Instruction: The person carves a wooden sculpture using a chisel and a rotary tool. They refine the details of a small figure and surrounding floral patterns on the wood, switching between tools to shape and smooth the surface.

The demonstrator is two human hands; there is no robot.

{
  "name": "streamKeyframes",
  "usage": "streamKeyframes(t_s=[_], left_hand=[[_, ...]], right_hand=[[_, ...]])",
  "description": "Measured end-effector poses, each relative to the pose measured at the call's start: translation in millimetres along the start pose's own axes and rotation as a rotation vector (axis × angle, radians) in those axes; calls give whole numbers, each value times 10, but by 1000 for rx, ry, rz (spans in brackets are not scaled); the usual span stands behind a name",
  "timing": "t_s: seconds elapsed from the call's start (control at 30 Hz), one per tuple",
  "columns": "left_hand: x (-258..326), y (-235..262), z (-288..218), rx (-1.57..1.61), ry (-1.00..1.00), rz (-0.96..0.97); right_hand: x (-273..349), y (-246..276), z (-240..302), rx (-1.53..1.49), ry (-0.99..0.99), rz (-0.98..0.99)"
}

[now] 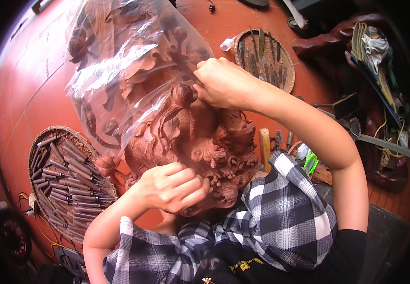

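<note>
Two hands are working this carving: the left hand is curling over its lower edge, gripping it, while the right hand is pinching a thin tool at its top, beside the plastic.

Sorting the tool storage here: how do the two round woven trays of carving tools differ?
The left tray is packed with thick, brown-handled chisels lying side by side; the far tray holds fewer, slimmer, darker tools. The left tray sits beside the left hand, the far one just beyond the right hand. Both lie on the reddish floor.
</note>
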State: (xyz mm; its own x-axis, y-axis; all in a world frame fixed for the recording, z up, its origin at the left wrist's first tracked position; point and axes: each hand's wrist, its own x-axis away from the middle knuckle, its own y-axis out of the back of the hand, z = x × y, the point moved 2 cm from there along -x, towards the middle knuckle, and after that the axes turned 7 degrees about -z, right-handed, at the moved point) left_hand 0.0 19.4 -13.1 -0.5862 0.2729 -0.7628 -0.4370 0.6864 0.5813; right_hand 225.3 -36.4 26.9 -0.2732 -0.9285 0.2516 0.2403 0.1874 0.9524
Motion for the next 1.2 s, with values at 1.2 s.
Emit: streamKeyframes(t_s=[1.2], left_hand=[[-455,666,241,913,980,363]], right_hand=[[1508,-2008,-3179,-387,-939,-27]])
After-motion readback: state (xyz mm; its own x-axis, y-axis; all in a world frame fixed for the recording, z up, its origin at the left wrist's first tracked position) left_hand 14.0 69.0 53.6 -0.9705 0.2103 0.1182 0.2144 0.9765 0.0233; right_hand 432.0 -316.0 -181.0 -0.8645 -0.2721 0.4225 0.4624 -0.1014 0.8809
